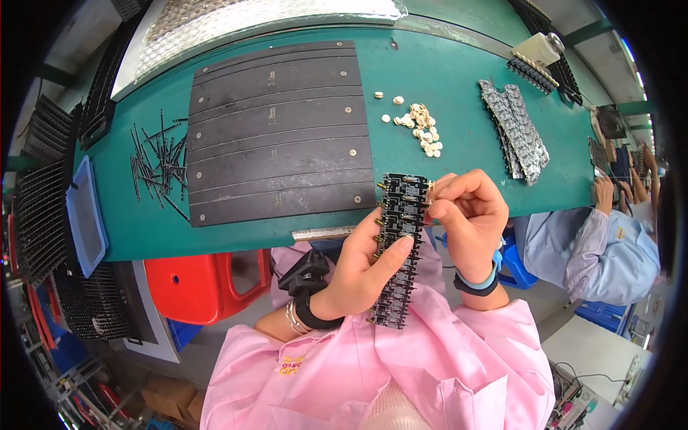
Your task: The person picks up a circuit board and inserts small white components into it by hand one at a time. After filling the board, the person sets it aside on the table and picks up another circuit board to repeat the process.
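My left hand (363,270) grips a long black circuit board panel (403,215) by its middle, thumb across its face. The panel stands nearly upright in front of me, with brass-coloured pins along its left edge. My right hand (469,215) is at the panel's upper right corner, thumb and forefinger pinched on a small pale gold part (431,188) that touches the board's edge. Beyond my hands, a loose pile of small round gold-coloured pieces (424,129) lies on the green mat.
A black grooved plate (279,136) covers the mat's left middle, with thin black strips (159,161) scattered beside it. Bubble-wrapped board panels (514,132) lie at right, near a white bottle (541,49). A blue tray (87,215) sits at the left edge; a person in blue (595,251) works at right.
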